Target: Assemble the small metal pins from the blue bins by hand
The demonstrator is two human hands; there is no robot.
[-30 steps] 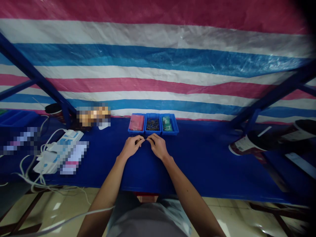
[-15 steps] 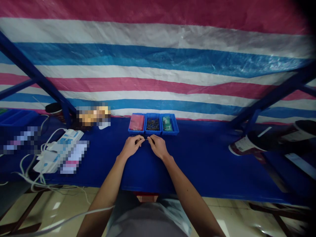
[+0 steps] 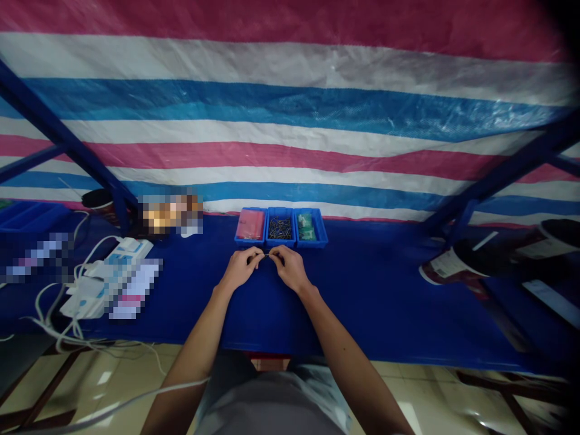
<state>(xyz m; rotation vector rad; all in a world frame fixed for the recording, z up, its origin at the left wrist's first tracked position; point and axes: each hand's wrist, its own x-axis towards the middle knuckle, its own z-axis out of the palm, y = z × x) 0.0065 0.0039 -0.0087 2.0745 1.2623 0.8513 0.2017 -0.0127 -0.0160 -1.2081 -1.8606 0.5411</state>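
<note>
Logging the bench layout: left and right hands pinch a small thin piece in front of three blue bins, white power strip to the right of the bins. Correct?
One fix: the white power strip is left of the three blue bins, per the head view. Left hand and right hand do pinch a small thin piece in front.

And here's the small thin piece (image 3: 267, 255) — dark with a lighter glint, lying roughly level, spanning the pinched fingertips of the left hand (image 3: 243, 266) and the right hand (image 3: 289, 266), held just above or at the tabletop (image 3: 362, 290), too small to make out further; just beyond it, three blue bins in a row: the left bin (image 3: 248, 243) with a flat pink packet (image 3: 251, 223), the middle bin (image 3: 280, 243) with a jumble of dark, thin metal pieces (image 3: 280, 228), the right bin (image 3: 321, 229) — green-and-clear packets (image 3: 306, 226) inside.
</note>
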